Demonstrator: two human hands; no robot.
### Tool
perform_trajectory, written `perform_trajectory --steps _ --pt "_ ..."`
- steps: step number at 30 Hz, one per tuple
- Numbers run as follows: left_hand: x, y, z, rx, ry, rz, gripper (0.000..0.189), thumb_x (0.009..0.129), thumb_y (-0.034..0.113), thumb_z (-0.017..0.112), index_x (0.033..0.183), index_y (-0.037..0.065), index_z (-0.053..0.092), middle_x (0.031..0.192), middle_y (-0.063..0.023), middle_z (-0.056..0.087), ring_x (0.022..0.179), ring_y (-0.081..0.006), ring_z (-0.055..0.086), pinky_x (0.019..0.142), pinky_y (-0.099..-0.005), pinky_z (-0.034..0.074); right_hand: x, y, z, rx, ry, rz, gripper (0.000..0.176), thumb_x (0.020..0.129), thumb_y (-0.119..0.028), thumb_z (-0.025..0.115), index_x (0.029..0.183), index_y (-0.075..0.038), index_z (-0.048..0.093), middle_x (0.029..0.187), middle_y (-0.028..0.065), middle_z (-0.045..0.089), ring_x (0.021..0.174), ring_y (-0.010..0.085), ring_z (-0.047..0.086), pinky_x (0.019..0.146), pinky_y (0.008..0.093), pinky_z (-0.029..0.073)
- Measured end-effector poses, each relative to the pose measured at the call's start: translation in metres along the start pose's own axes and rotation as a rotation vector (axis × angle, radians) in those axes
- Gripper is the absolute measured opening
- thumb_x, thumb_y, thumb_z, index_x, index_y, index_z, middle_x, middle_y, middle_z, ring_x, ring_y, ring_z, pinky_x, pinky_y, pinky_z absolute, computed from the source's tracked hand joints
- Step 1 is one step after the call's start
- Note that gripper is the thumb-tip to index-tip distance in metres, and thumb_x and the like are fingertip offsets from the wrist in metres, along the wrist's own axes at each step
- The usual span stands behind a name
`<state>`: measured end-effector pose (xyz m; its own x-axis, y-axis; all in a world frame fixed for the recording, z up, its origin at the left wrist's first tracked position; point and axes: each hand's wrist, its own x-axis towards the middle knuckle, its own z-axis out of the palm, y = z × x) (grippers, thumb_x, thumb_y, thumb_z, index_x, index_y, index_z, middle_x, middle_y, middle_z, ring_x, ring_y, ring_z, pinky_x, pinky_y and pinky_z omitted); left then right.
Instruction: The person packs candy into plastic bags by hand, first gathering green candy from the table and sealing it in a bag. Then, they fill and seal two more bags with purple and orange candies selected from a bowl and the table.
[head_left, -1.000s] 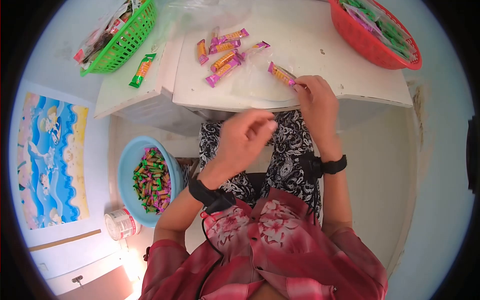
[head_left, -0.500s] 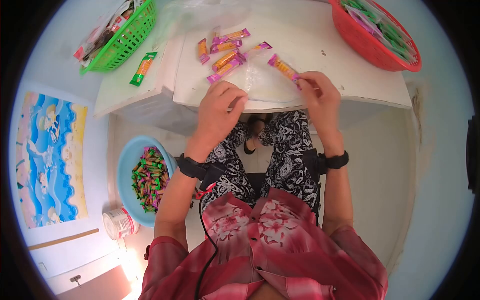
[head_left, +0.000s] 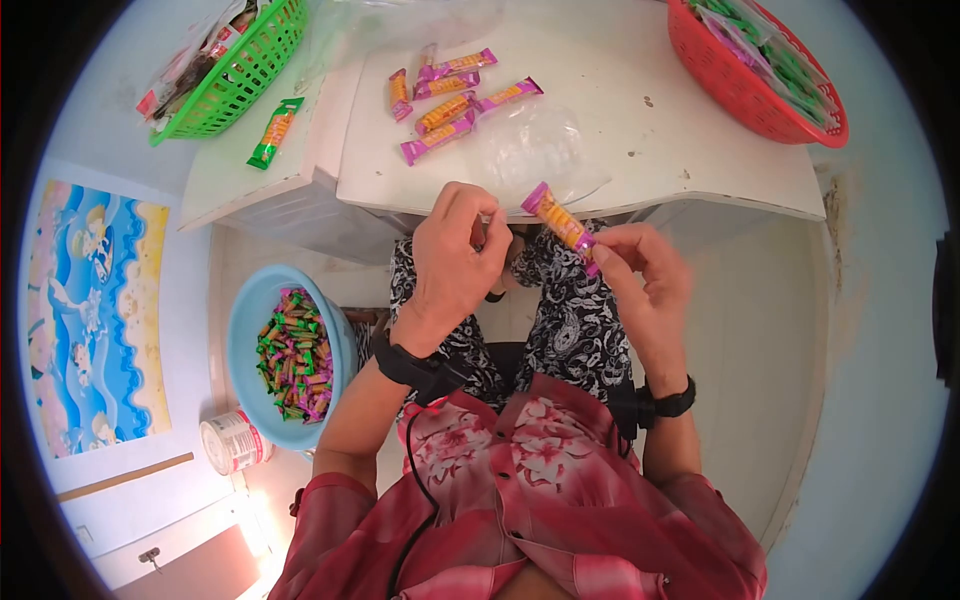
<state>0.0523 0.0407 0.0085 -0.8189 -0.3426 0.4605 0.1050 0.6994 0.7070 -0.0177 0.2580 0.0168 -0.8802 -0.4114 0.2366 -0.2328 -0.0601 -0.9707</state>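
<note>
One packet (head_left: 560, 222), pinched at its lower end by the fingers of the right hand (head_left: 652, 290), slants up and leftward at the near edge of the worktop (head_left: 620, 100), beside the left hand (head_left: 450, 265), whose curled fingers hide any grip.

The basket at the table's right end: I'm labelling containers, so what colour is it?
The basket is red, seen best in the head view.
</note>
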Motion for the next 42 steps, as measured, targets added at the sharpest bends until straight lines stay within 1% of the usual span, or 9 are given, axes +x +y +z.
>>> perform_trajectory --steps 6,14,24,27,30,33,36,39,42 --pt "-0.002 0.003 -0.001 -0.083 0.055 0.06 0.007 0.096 -0.003 0.069 0.101 0.0 0.065 0.111 -0.0088 0.069 0.072 -0.009 0.062 0.059 -0.0255 0.048 0.002 0.012 -0.005 -0.014 0.018 0.115 0.002 0.096 -0.001 0.069 0.098 0.0 0.07 0.085 -0.0003 0.069 0.075 0.0035 0.061 0.067 0.0214 0.048" --pt "-0.002 -0.011 0.006 -0.12 0.034 0.019 0.008 0.099 -0.001 0.068 0.107 0.0 0.067 0.105 -0.0066 0.069 0.078 -0.0065 0.065 0.064 -0.0228 0.051 -0.004 -0.004 -0.007 0.151 0.0 0.116 0.001 0.097 -0.002 0.07 0.097 -0.002 0.069 0.084 -0.004 0.065 0.075 0.0023 0.058 0.064 0.0205 0.045" --pt "0.007 -0.007 0.002 -0.403 0.049 -0.297 0.03 0.093 -0.001 0.074 0.122 0.002 0.067 0.089 0.0003 0.065 0.073 -0.0043 0.06 0.067 -0.0212 0.048 -0.004 0.006 -0.007 0.182 0.045 0.184 0.003 0.097 -0.004 0.07 0.1 -0.004 0.07 0.084 -0.0033 0.066 0.071 0.002 0.055 0.06 0.0196 0.043" --pt "0.009 -0.009 -0.003 -0.365 0.004 -0.275 0.024 0.097 0.005 0.074 0.12 0.002 0.068 0.085 0.0004 0.064 0.073 -0.004 0.059 0.066 -0.0216 0.048 -0.005 0.005 -0.005 0.203 0.019 0.152 0.004 0.096 -0.004 0.07 0.101 -0.004 0.071 0.084 -0.0035 0.065 0.07 0.002 0.054 0.06 0.0197 0.042" --pt "0.016 -0.003 -0.013 -0.49 -0.084 -0.486 0.019 0.103 0.013 0.069 0.119 0.002 0.067 0.087 -0.0027 0.067 0.072 -0.0063 0.06 0.064 -0.0221 0.049 -0.007 0.008 -0.007 0.243 0.061 0.141 0.005 0.096 -0.004 0.07 0.101 -0.005 0.071 0.083 -0.0039 0.064 0.068 0.002 0.053 0.059 0.0197 0.042" --pt "0.018 -0.01 -0.013 -1.042 -0.085 -0.468 0.019 0.108 0.015 0.062 0.12 0.0 0.064 0.095 -0.0077 0.072 0.077 -0.0127 0.069 0.064 -0.0254 0.055 -0.007 0.009 -0.01 0.334 0.153 0.138 0.006 0.096 -0.004 0.069 0.102 -0.005 0.071 0.082 -0.0041 0.063 0.066 0.0021 0.052 0.059 0.0192 0.04" --pt "0.021 -0.012 -0.014 -1.387 -0.043 -0.426 0.019 0.11 0.011 0.056 0.123 -0.002 0.061 0.116 -0.0161 0.073 0.101 -0.0242 0.075 0.079 -0.0321 0.064 -0.006 0.006 -0.013 0.413 0.199 0.112 0.006 0.097 -0.004 0.069 0.102 -0.005 0.071 0.081 -0.0038 0.063 0.065 0.0023 0.052 0.058 0.0186 0.038" --pt "0.012 -0.006 -0.003 -1.457 0.025 -0.548 0.022 0.109 0.009 0.054 0.127 -0.003 0.059 0.136 -0.0218 0.067 0.126 -0.0316 0.068 0.099 -0.0384 0.064 -0.005 0.011 -0.01 0.431 0.19 0.1 0.006 0.098 -0.004 0.069 0.104 -0.004 0.07 0.081 -0.0035 0.063 0.065 0.0023 0.052 0.058 0.0183 0.037" --pt "-0.004 0.003 0.013 -1.492 -0.003 -0.684 0.026 0.11 0.01 0.053 0.132 -0.003 0.058 0.144 -0.0238 0.062 0.136 -0.0343 0.062 0.108 -0.0404 0.059 -0.006 0.014 -0.003 0.414 0.17 0.099 0.006 0.098 -0.005 0.069 0.104 -0.004 0.07 0.083 -0.0031 0.064 0.065 0.0023 0.052 0.058 0.0184 0.037"
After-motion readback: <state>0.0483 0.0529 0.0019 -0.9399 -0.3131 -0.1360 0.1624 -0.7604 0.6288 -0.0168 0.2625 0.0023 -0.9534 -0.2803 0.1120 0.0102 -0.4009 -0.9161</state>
